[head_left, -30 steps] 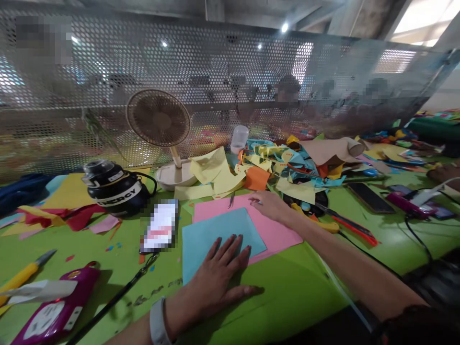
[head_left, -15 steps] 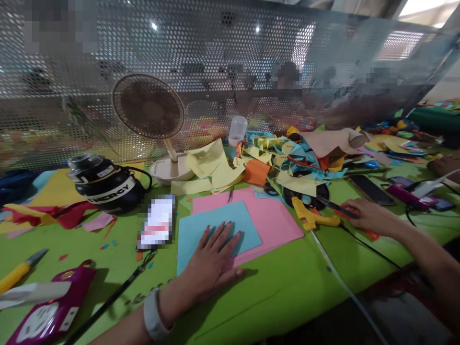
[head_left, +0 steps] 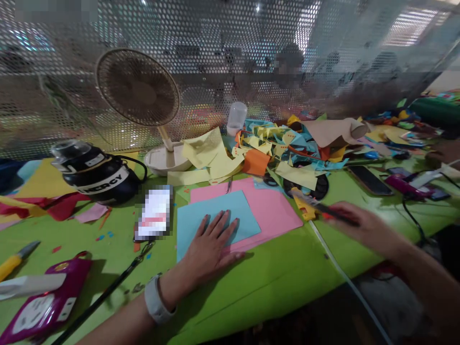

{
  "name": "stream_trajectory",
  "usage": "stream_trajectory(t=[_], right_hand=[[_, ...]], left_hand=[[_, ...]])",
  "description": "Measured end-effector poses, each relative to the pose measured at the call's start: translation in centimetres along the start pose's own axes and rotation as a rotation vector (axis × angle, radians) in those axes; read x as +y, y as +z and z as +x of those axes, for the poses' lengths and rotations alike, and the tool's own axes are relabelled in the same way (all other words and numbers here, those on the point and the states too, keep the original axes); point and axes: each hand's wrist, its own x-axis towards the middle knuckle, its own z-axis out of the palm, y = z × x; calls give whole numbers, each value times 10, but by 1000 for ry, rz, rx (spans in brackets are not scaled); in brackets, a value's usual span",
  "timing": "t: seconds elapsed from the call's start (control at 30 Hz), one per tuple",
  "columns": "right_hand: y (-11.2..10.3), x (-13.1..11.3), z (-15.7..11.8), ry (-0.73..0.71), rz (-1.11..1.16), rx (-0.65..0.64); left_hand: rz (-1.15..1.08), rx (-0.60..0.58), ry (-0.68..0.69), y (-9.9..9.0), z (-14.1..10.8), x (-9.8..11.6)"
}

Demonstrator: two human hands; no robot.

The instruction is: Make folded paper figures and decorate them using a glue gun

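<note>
My left hand (head_left: 210, 237) lies flat with fingers spread on a light blue sheet of paper (head_left: 233, 206). Beneath the blue sheet are pink sheets (head_left: 276, 211), their right part uncovered. Off to the right, my right hand (head_left: 359, 227) is closed around scissors (head_left: 339, 214) with black and red handles, blurred by motion, the blades pointing left. Just left of that hand, partly behind the blades, a yellow glue gun (head_left: 305, 211) lies by the pink sheets' edge.
Paper scraps (head_left: 269, 143) are heaped behind the sheets. A fan (head_left: 138, 88), a black jug (head_left: 97, 175) and a phone (head_left: 154, 213) stand or lie left. A purple device (head_left: 48, 297) is at front left. Another phone (head_left: 370, 179) lies right. A pale cord (head_left: 338, 268) crosses the table edge.
My right hand has lifted the scissors and swung the blades over the glue gun. My left hand stays flat on the blue sheet. The view has tipped slightly downward.
</note>
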Motion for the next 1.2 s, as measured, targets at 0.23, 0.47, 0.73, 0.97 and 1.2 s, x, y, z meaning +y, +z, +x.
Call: stream_trajectory(t=[0.23,0.47,0.73,0.97,1.2], right_hand=[[49,-46,-12,-137,-70,-233],[42,-45,-13,-164,-59,-279],[35,-45,-12,-238,-87,-329],[33,-39,-11,-203,-109,-255],[37,-40,-9,-198,-78,-279]], left_hand=[[-34,2,7,-3,-1,0],[-40,4,6,1,-1,-1],[-54,8,1,4,-2,-1],[-63,-8,-6,2,-2,-1],[-50,-14,-8,0,-1,0]])
